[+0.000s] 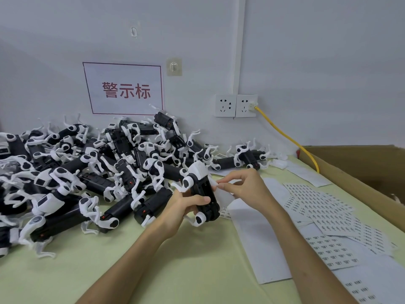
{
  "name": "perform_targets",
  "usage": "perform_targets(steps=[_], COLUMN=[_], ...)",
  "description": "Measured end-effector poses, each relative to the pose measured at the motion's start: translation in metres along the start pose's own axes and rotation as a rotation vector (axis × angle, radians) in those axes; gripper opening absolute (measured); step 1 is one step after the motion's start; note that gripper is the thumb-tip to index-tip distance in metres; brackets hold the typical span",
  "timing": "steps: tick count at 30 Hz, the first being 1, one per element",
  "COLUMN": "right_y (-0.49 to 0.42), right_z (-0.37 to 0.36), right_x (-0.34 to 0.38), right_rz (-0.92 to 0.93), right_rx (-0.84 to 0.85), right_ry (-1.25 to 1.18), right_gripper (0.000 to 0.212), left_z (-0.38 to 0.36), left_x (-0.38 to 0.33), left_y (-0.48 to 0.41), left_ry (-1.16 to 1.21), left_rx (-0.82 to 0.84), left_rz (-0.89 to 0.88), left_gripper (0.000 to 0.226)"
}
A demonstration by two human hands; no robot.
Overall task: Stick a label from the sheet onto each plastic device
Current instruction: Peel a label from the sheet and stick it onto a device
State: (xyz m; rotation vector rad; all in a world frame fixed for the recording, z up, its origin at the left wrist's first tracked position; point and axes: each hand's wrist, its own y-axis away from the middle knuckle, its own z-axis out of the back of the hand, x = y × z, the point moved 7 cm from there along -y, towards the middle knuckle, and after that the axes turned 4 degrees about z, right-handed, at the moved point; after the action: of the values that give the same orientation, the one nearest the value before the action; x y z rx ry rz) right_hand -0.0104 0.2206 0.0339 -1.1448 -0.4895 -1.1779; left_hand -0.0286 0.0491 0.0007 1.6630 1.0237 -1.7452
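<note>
One device [202, 194] is held above the worktop [175, 260], gripped by the left hand [188, 202]. The right hand [243, 187] pinches what looks like a label [215, 183] at its edge. Pressing it down askew could crease it, and a slack left grip could let the device twist.

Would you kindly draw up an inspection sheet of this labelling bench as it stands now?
Surface: pale green table cover, bare in the middle.
Job's things: pile of black-and-white devices at left; one held device; printed label sheets fanned out at right.
Clutter: blank backing sheets among the label sheets.
Hands: left hand grips the held device; right hand pinches a small white piece at its side; whether it is a label cannot be told.
Cables: yellow cable runs from the right wall socket down toward the cardboard box.
Surroundings: grey wall with red-lettered sign and hooks; cardboard box at right.
</note>
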Motion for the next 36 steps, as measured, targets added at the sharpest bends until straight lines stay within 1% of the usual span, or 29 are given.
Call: perform_targets(steps=[2, 5, 7, 9, 12, 14, 15, 17, 18, 20, 22, 25, 28, 31, 36], right_y=[0.0, -0.001, -0.002, -0.004, -0.006, -0.006, -0.005, -0.005, -0.005, -0.006, -0.006, -0.004, -0.004, -0.003, -0.002], right_z=[0.001, 0.004, 0.004, 0.007, 0.017, 0.024, 0.026, 0.026, 0.025, 0.022, 0.019, 0.016, 0.013, 0.012, 0.003], right_x=[-0.001, -0.003, -0.004, -0.006, -0.007, -0.009, -0.01, -0.009, -0.009, -0.008, -0.006, 0.0, 0.005, 0.009, 0.016], right_rz=[-0.002, -0.007, -0.005, -0.005, 0.015, 0.017, 0.016, 0.016, 0.017, 0.017, 0.019, 0.035, 0.051, 0.07, 0.111], right_rx=[-0.006, -0.007, -0.023, -0.071, -0.185, -0.247, -0.262, -0.265, -0.258, -0.244, -0.226, -0.201, -0.175, -0.171, -0.153], right_ry=[-0.004, 0.003, 0.011, -0.004, -0.019, -0.06, -0.08, -0.097, -0.104, -0.124, -0.149, -0.187, -0.243, -0.27, -0.201], right_gripper=[0.019, 0.012, 0.011, 0.011, 0.01, 0.012, 0.015, 0.017, 0.016, 0.013, 0.014, 0.024, 0.036, 0.04, 0.045], left_z=[-0.001, -0.003, -0.003, -0.003, 0.003, 0.005, 0.007, 0.013, 0.016, 0.021, 0.023, 0.014, 0.002, 0.001, 0.001], left_x=[-0.001, 0.001, 0.001, 0.0, 0.004, 0.006, 0.005, 0.001, -0.002, -0.005, -0.006, -0.012, -0.015, -0.012, -0.012], left_y=[0.001, 0.001, 0.001, 0.001, 0.001, -0.001, -0.001, 0.001, 0.002, 0.002, 0.0, -0.001, 0.002, 0.0, 0.0], left_ry=[-0.016, -0.017, -0.009, -0.007, 0.012, 0.031, 0.037, 0.063, 0.076, 0.117, 0.214, 0.303, 0.34, 0.392, 0.399], left_rx=[0.008, 0.007, -0.006, -0.016, -0.09, -0.128, -0.157, -0.244, -0.278, -0.299, -0.242, -0.061, 0.053, 0.038, 0.062], left_rz=[0.003, 0.027, 0.039, 0.058, 0.127, 0.132, 0.118, 0.084, 0.07, 0.042, 0.039, 0.028, 0.051, 0.08, 0.053], left_gripper=[0.038, 0.04, 0.032, 0.026, 0.028, 0.027, 0.033, 0.057, 0.066, 0.068, 0.059, 0.04, 0.036, 0.032, 0.035])
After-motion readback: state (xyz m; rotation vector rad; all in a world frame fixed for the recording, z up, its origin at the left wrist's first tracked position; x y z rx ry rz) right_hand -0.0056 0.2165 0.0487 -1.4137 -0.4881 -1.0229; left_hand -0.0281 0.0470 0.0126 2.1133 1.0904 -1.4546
